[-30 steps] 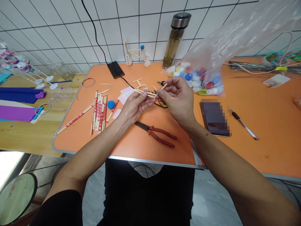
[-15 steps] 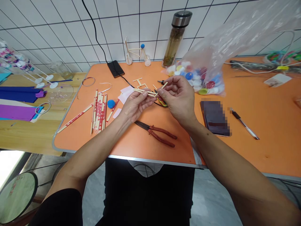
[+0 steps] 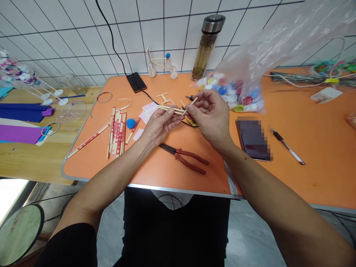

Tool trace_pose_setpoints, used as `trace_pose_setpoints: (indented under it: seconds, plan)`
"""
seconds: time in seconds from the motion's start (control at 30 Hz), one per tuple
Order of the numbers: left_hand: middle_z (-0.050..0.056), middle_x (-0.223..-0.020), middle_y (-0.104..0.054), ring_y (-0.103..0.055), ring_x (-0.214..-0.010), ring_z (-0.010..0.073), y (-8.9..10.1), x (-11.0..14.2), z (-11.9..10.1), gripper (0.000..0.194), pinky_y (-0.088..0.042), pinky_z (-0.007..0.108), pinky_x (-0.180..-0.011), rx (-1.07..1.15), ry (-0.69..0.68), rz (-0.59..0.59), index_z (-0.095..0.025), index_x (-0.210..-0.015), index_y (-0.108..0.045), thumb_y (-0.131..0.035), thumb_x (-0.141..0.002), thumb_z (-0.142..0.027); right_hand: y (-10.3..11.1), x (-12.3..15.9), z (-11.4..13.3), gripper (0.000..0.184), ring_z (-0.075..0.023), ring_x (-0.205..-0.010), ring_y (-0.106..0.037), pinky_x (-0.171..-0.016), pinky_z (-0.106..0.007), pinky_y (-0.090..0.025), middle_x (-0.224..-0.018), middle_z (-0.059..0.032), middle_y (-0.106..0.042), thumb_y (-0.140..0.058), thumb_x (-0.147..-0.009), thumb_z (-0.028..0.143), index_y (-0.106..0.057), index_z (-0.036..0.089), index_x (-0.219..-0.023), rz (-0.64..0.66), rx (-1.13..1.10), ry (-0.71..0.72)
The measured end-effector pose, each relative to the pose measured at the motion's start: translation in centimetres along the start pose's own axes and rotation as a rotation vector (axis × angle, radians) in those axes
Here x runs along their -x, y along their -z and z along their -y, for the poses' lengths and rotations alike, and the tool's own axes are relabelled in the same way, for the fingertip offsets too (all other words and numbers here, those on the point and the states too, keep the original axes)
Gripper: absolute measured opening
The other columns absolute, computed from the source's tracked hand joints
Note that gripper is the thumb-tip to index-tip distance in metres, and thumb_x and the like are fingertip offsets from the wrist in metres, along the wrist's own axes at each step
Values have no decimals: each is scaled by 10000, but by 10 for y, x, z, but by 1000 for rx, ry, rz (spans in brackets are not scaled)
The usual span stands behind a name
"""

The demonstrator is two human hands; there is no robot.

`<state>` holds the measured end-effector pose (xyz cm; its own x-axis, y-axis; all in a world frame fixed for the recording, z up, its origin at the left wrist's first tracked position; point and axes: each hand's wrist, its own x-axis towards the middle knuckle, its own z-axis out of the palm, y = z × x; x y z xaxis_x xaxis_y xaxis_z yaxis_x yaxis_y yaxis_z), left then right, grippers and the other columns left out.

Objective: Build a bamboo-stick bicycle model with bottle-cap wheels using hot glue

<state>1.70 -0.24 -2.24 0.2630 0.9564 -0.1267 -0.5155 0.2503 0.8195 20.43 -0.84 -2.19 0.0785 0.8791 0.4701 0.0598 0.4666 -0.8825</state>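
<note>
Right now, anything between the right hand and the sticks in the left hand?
Nothing visible. The right hand already appears to pinch the ends of the wooden sticks held by the left hand, with no object between them.

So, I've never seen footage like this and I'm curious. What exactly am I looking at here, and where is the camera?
There's no machine here: these are a person's own two hands, filmed by one camera worn on the head, looking forward and down. The left hand and right hand both pinch thin wooden sticks above an orange table. Lying on the table are red-handled pliers and paper-wrapped chopsticks. A plastic bag of bottle caps sits towards the back.
</note>
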Motion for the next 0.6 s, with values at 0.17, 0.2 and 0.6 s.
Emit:
trace_pose_setpoints:
  seconds: [0.17, 0.2, 0.6]
  plan:
    - [45, -981, -909, -900, -920, 164, 2, -1, 1, 57, -679, 219, -902, -19, -9, -2, -188, -1058, -822, -838, -1048, -242, 0, 0, -2, 439, -185, -821, -785, -793, -360, -731, -952, 17, -721, -963, -936, 569, -656, 328, -1137, -9, -2, 16]
    - [46, -984, -910, -899, -914, 162, 2, -1, 1, 59, -679, 217, -894, -18, -12, 4, -187, -1060, -822, -840, -1046, -242, 0, 0, -3, 441, -186, -822, -784, -794, -362, -732, -954, 17, -721, -964, -935, 572, -656, 329, -1138, -7, 2, 16]
    - [46, -984, -911, -895, -903, 156, 1, 1, 0, 68, -674, 220, -898, -22, -8, 2, -184, -1073, -820, -843, -1046, -242, -1, 0, -5, 437, -190, -847, -781, -817, -366, -735, -967, 19, -714, -968, -933, 553, -657, 331, -1146, -8, 8, 14]
